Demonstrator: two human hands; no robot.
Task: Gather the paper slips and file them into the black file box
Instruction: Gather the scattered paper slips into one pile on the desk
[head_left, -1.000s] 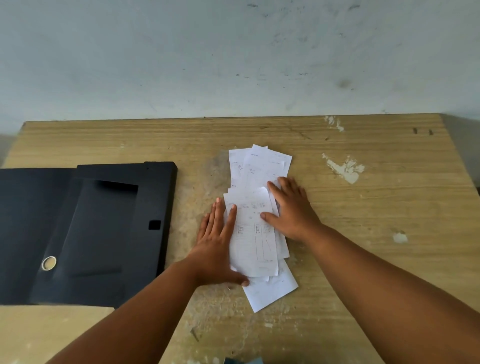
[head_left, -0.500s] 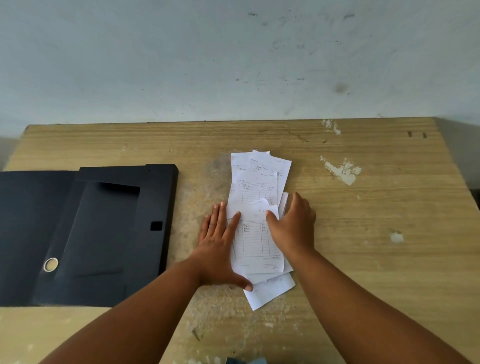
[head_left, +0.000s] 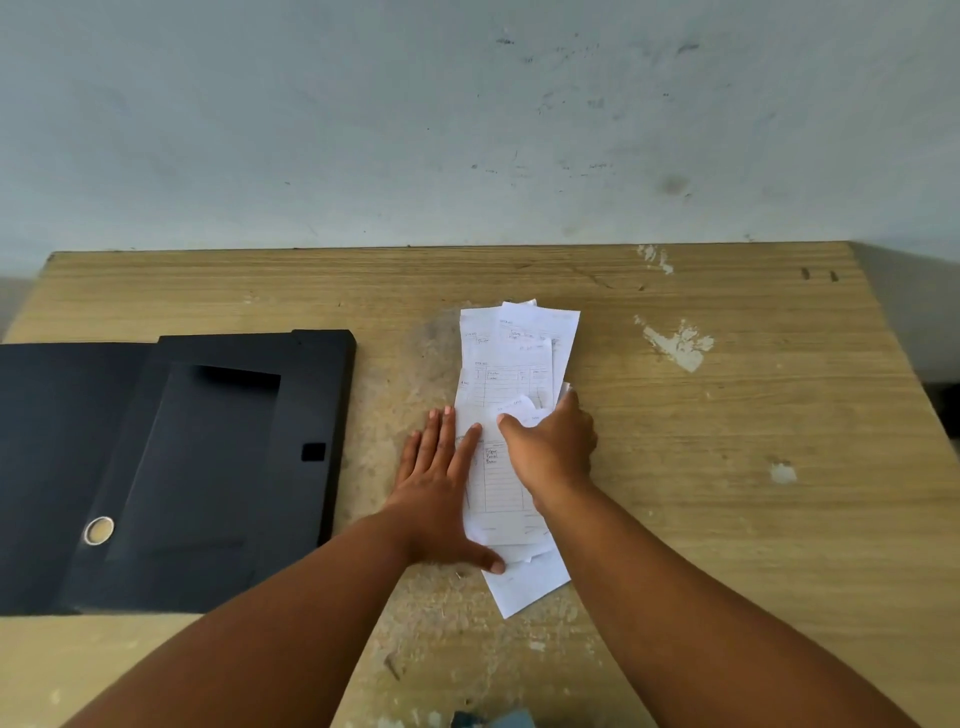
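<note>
Several white printed paper slips (head_left: 514, 364) lie in a loose overlapping pile at the middle of the wooden table (head_left: 753, 519). My left hand (head_left: 439, 493) rests flat against the pile's left edge, fingers spread, thumb on the lowest slips. Over the pile's right side my right hand (head_left: 553, 452) is cupped: its thumb is on top, its fingers curl round the right edge, and one slip buckles up by the thumb. The black file box (head_left: 218, 467) lies open to the left, apart from both hands, and I see nothing inside it.
The box's open flap (head_left: 57, 441) runs off the left edge of view; a metal ring (head_left: 98, 530) sits in its spine. A pale wall stands right behind the table. Chipped white patches (head_left: 678, 343) mark the wood on the right.
My right hand has slid from flat on top of the slips to their right edge and curled round it. The pile has been squeezed narrower. My left hand has stayed in place.
</note>
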